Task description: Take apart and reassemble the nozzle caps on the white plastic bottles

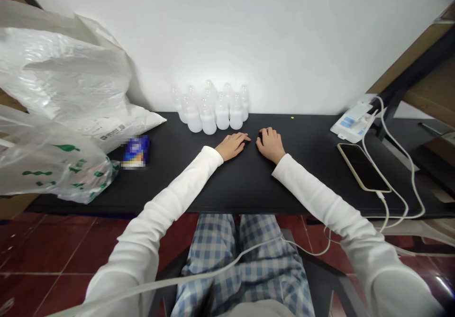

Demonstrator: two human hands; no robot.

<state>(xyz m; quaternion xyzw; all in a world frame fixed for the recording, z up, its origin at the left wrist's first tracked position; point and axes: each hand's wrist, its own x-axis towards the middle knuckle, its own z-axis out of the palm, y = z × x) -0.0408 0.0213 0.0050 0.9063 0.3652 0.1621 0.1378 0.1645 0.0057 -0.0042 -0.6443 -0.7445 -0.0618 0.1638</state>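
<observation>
My left hand (232, 145) and my right hand (270, 143) lie palm down on the black desk (249, 179), close together, fingers loosely apart, holding nothing. Just beyond them, against the white wall, stands a tight cluster of several small white plastic bottles (213, 108) with clear caps. My left fingertips are nearest the front row of bottles, a short gap away. Both arms wear white long sleeves.
Large plastic bags (60, 118) fill the desk's left end, with a small blue packet (135, 150) beside them. On the right lie a phone (363, 166) on a white charging cable (401, 198) and a white-and-blue packet (351, 122). A wooden shelf frame (423, 56) rises at far right.
</observation>
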